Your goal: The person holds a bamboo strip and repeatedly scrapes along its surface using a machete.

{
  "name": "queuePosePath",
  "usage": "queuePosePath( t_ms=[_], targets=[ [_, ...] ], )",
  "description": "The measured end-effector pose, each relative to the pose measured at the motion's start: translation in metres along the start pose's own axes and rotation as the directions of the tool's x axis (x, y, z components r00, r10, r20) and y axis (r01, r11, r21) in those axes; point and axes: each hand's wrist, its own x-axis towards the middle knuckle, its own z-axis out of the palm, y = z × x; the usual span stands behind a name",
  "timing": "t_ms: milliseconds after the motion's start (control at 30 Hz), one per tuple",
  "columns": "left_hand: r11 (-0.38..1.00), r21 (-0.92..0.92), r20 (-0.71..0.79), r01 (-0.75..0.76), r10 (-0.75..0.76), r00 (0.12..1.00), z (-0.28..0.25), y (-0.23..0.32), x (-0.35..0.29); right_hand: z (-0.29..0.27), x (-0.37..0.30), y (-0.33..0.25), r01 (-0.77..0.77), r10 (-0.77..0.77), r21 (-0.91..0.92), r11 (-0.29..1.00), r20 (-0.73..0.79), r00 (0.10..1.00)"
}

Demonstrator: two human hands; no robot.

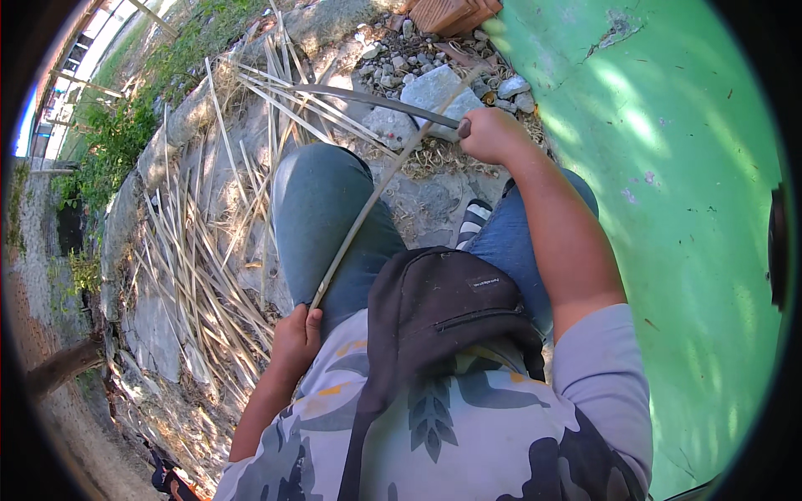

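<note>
Closed around the lower end of a long pale bamboo strip (363,215), my left hand (290,338) rests by my left thigh. The strip slants up and to the right, past my knee. In my right hand (494,138) is the handle of a long-bladed knife (368,98), its dark blade reaching out to the left. Blade and strip cross just left of my right hand, near the strip's far end; the exact contact of the edge cannot be made out. A grey stone (443,90) lies beneath that crossing.
Many loose bamboo strips (196,280) lie heaped on the ground at my left. Thin shavings (434,159) and rubble (393,63) surround the stone ahead. Orange bricks (451,12) sit at the far edge, and a smooth green floor (702,250) spreads along my right.
</note>
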Motion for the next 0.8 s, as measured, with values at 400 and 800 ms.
queuePosePath(
  t_ms=[400, 800],
  targets=[
    [0.997, -0.083, 0.074, 0.005, 0.001, 0.997, -0.007, -0.015, 0.001, -0.012, -0.024, -0.023, 0.045, -0.042, 0.023, 0.999, -0.118, 0.992],
    [0.993, -0.111, 0.107, 0.041, -0.029, 0.994, -0.006, -0.023, 0.006, 0.000, -0.015, -0.031, 0.155, -0.161, -0.063, 0.986, -0.099, 0.982]
  ],
)
